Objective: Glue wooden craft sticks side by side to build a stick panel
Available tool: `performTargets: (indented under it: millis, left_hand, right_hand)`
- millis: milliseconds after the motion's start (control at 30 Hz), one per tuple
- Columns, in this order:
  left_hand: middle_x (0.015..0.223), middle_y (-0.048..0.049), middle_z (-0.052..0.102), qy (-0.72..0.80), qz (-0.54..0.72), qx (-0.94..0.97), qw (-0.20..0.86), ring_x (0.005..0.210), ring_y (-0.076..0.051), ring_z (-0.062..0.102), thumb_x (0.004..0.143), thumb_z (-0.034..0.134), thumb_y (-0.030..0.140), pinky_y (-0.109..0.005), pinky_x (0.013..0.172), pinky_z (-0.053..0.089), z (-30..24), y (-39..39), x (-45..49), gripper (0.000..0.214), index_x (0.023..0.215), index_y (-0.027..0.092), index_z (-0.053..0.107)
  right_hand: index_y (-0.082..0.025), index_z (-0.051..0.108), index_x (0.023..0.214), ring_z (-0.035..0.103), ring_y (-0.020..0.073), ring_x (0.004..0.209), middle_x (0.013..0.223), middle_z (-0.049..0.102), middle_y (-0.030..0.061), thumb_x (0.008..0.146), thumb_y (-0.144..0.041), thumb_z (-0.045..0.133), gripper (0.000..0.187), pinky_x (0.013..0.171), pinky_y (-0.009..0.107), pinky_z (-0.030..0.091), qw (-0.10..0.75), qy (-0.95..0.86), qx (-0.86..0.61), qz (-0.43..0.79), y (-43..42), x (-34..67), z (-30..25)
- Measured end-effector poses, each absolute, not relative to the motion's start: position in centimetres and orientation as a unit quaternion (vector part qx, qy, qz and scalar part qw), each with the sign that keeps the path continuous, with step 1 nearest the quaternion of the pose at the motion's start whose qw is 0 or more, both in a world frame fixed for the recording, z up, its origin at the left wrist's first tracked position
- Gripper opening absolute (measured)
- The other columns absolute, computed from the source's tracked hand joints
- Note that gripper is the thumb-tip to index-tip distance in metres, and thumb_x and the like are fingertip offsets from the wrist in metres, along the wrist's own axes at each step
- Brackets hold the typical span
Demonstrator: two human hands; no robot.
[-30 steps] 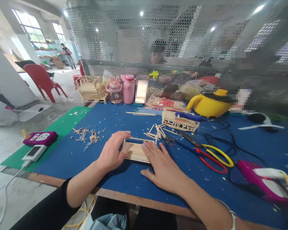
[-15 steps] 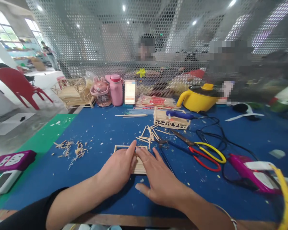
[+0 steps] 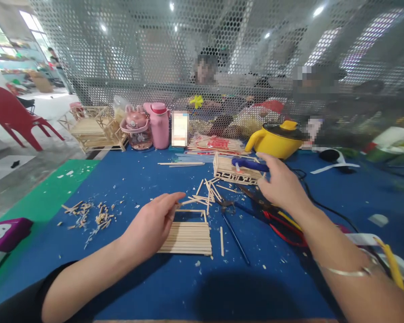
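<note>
My left hand [image 3: 153,224] is closed over the left end of a small wooden-stick frame [image 3: 186,237], hiding that end. The frame lies flat, with sticks packed side by side nearest me and an open rectangle behind. At the back right, my right hand [image 3: 281,184] has thumb and forefinger apart around the rear of a blue glue gun [image 3: 251,164]. That glue gun rests across a stick-built box [image 3: 237,172]; whether the fingers touch it is unclear. Loose sticks [image 3: 208,193] lie between the frame and box.
Pliers [image 3: 235,237] and a single stick [image 3: 221,241] lie right of the frame. Scissors [image 3: 286,229] sit partly under my right forearm. Stick scraps [image 3: 101,215] are on the left. A pink bottle [image 3: 160,128] and yellow pot [image 3: 278,141] stand before a mesh screen [image 3: 121,58].
My right hand has left the stick frame and moved up and right to the glue gun. My left hand has shifted slightly left on the frame, uncovering more of its sticks.
</note>
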State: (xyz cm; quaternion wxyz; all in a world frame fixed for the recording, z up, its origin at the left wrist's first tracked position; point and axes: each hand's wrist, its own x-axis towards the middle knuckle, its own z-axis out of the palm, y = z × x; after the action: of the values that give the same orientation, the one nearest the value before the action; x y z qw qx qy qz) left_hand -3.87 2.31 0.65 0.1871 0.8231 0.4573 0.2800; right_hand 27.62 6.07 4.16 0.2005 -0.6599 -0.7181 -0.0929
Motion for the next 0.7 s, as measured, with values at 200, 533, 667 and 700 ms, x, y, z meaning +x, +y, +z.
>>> performTargets:
  millis: [200, 533, 667, 700]
  left_hand:
    - [0.08, 0.0004, 0.064, 0.535, 0.314, 0.763, 0.181, 0.055, -0.012, 0.058, 0.094, 0.039, 0.038, -0.024, 0.054, 0.048, 0.3, 2.7, -7.6, 0.038, 0.126, 0.018, 0.047]
    - [0.086, 0.0002, 0.068, 0.457, 0.297, 0.803, 0.242, 0.065, -0.013, 0.064, 0.09, 0.051, 0.035, -0.02, 0.057, 0.051, -1.8, 1.5, -9.5, 0.024, 0.111, 0.025, 0.058]
    - [0.09, -0.0015, 0.067, 0.356, 0.292, 0.843, 0.277, 0.077, -0.014, 0.067, 0.091, 0.05, 0.026, -0.02, 0.067, 0.053, -1.6, 1.0, -9.2, 0.021, 0.111, 0.027, 0.056]
    - [0.09, -0.0019, 0.067, 0.341, 0.295, 0.849, 0.274, 0.076, -0.013, 0.067, 0.091, 0.048, 0.024, -0.02, 0.066, 0.053, -1.5, 1.0, -9.2, 0.023, 0.112, 0.027, 0.055]
  right_hand:
    - [-0.016, 0.054, 0.128, 0.057, 0.0378, 0.111, 0.123, 0.063, 0.0168, 0.075, -0.038, 0.057, 0.057, 0.091, 0.054, 0.042, 0.094, -0.737, -0.667, -0.051, 12.6, 29.7, 3.4]
    - [-0.019, 0.07, 0.104, 0.066, 0.0264, 0.085, 0.097, 0.073, 0.0078, 0.075, -0.052, 0.059, 0.045, 0.072, 0.033, 0.05, 0.115, -0.728, -0.671, 0.076, 15.5, 31.5, 5.1]
    - [-0.015, 0.067, 0.078, 0.06, 0.0208, 0.062, 0.068, 0.068, 0.0074, 0.084, -0.059, 0.043, 0.05, 0.058, 0.031, 0.047, 0.163, -0.695, -0.696, 0.075, 14.7, 31.6, 6.0]
    - [-0.015, 0.064, 0.073, 0.058, 0.0191, 0.058, 0.063, 0.065, 0.0071, 0.086, -0.061, 0.039, 0.054, 0.057, 0.031, 0.045, 0.174, -0.686, -0.703, 0.071, 14.1, 31.5, 6.4]
